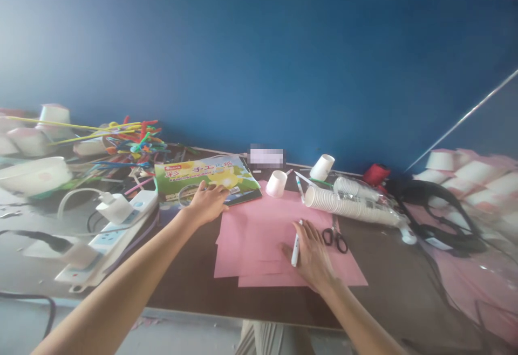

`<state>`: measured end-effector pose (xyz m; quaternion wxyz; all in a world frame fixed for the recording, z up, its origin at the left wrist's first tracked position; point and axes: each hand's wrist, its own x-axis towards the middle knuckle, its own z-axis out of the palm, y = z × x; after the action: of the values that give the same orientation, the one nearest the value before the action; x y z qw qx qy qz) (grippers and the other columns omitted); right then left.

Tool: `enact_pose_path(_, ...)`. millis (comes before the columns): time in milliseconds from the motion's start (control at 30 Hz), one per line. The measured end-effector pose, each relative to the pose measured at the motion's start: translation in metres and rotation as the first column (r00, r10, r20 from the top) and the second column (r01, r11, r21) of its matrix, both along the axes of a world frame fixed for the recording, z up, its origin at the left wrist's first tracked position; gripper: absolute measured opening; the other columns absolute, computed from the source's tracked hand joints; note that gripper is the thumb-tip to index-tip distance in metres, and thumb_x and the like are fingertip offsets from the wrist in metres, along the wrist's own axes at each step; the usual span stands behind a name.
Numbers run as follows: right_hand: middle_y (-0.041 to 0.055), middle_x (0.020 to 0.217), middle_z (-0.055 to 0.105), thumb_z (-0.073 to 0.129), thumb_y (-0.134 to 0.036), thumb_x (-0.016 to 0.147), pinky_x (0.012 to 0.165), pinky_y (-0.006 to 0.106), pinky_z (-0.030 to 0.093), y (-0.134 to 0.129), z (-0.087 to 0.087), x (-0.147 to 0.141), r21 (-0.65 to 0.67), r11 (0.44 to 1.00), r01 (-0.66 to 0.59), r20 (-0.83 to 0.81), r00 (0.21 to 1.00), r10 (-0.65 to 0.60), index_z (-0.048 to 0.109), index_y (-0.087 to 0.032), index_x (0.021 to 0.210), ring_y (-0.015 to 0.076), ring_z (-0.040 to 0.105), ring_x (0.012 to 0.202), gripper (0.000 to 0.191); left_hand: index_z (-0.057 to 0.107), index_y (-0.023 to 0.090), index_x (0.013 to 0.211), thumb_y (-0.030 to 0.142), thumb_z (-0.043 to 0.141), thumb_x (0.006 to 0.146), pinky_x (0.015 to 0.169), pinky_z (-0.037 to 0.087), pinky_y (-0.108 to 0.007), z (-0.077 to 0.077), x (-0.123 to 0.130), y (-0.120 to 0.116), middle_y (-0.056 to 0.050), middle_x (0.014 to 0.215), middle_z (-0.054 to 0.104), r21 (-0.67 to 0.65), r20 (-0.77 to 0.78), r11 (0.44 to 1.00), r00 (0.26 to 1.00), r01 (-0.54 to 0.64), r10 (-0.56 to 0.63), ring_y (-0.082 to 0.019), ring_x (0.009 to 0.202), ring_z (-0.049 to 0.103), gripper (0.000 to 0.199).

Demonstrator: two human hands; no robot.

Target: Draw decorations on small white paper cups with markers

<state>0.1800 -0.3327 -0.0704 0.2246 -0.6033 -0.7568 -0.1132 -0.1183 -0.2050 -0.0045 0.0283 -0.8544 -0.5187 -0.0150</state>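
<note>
Right hand (314,258): grasping, loosely, one white marker (295,252) between thumb and fingers, above the pink paper sheets (259,236). Marker: slim, straight cylinder, smooth, probably stiff plastic; likely light and prone to rolling if let go; best taken mid-barrel. Sheets: flat, thin, overlapping, matt; likely limp and easily creased, best lifted by an edge. They lie on the dark, smooth counter (186,290).

Scissors (335,232): dark looped handles, just beside the right hand's fingers; likely rigid, best gripped at the loops.

Left hand (208,202): released, palm down, fingers spread on the near edge of the printed craft-paper pad (178,174). Pad: flat, glossy, rectangular; likely bendable.

Beyond the right hand: white paper cup (276,184), tapered, likely featherlight and crushable, best held lightly round the wall; nested cups (352,207), a long ribbed stack, lying sideways. Beyond, left of the left hand: fuzzy pipe cleaners (141,136), multicoloured, tangled. Farthest: blue wall (259,74), plain.
</note>
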Motion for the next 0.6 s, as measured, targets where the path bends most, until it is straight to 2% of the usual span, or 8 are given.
enact_pose_path(200, 0.0246, 0.125, 0.054, 0.055, -0.052, 0.084, 0.097, 0.056, 0.043, 0.0, 0.002, -0.002, 0.008, 1.0, 0.008, -0.007, 1.0, -0.008, 0.048, -0.008, 0.123, 0.039, 0.048, 0.121, 0.059, 0.065, 0.023, 0.105, 0.025, 0.052, 0.084, 0.106, 0.024, -0.049, -0.006, -0.005, 0.031, -0.01, 0.111, 0.066, 0.069, 0.044, 0.996, 0.997, -0.062, 0.059, -0.03, 0.109, 0.058, 0.024)
enact_pose_path(333, 0.0233, 0.125, 0.055, 0.054, -0.052, 0.084, 0.096, 0.056, 0.043, 0.001, 0.002, -0.002, 0.012, 1.0, 0.004, -0.02, 1.0, -0.004, 0.047, -0.01, 0.124, 0.0386, 0.049, 0.121, 0.058, 0.067, 0.022, 0.1, 0.027, 0.052, 0.084, 0.103, 0.029, -0.048, -0.004, -0.007, 0.04, -0.011, 0.108, 0.067, 0.081, 0.04, 0.994, 0.997, -0.069, 0.066, -0.031, 0.107, 0.058, 0.023)
enact_pose_path(400, 0.0234, 0.126, 0.054, 0.053, -0.051, 0.085, 0.096, 0.057, 0.043, 0.001, 0.001, -0.002, 0.008, 1.0, 0.005, -0.019, 1.0, -0.004, 0.047, -0.01, 0.125, 0.0385, 0.049, 0.121, 0.057, 0.067, 0.021, 0.101, 0.028, 0.053, 0.083, 0.103, 0.03, -0.048, -0.001, -0.003, 0.034, -0.012, 0.11, 0.066, 0.099, 0.032, 0.993, 0.997, -0.068, 0.065, -0.032, 0.111, 0.055, 0.024)
enact_pose_path(500, 0.0242, 0.126, 0.054, 0.054, -0.051, 0.084, 0.096, 0.057, 0.043, 0.001, -0.001, -0.001, 0.008, 1.0, 0.0, -0.016, 1.0, 0.0, 0.046, -0.009, 0.125, 0.0389, 0.047, 0.122, 0.059, 0.065, 0.02, 0.107, 0.028, 0.05, 0.085, 0.101, 0.035, -0.042, 0.0, 0.009, 0.014, -0.013, 0.121, 0.059, 0.13, 0.042, 0.99, 0.997, -0.064, 0.059, -0.03, 0.118, 0.051, 0.028)
enact_pose_path(600, 0.0243, 0.126, 0.054, 0.054, -0.05, 0.084, 0.095, 0.056, 0.044, 0.001, -0.002, 0.0, 0.008, 1.0, -0.008, -0.017, 1.0, 0.008, 0.047, -0.009, 0.125, 0.0391, 0.047, 0.122, 0.058, 0.063, 0.016, 0.108, 0.031, 0.042, 0.089, 0.084, 0.046, -0.038, 0.001, 0.024, -0.014, -0.014, 0.109, 0.063, 0.032, 0.098, 0.995, 0.991, -0.098, 0.094, -0.027, 0.099, 0.061, 0.032)
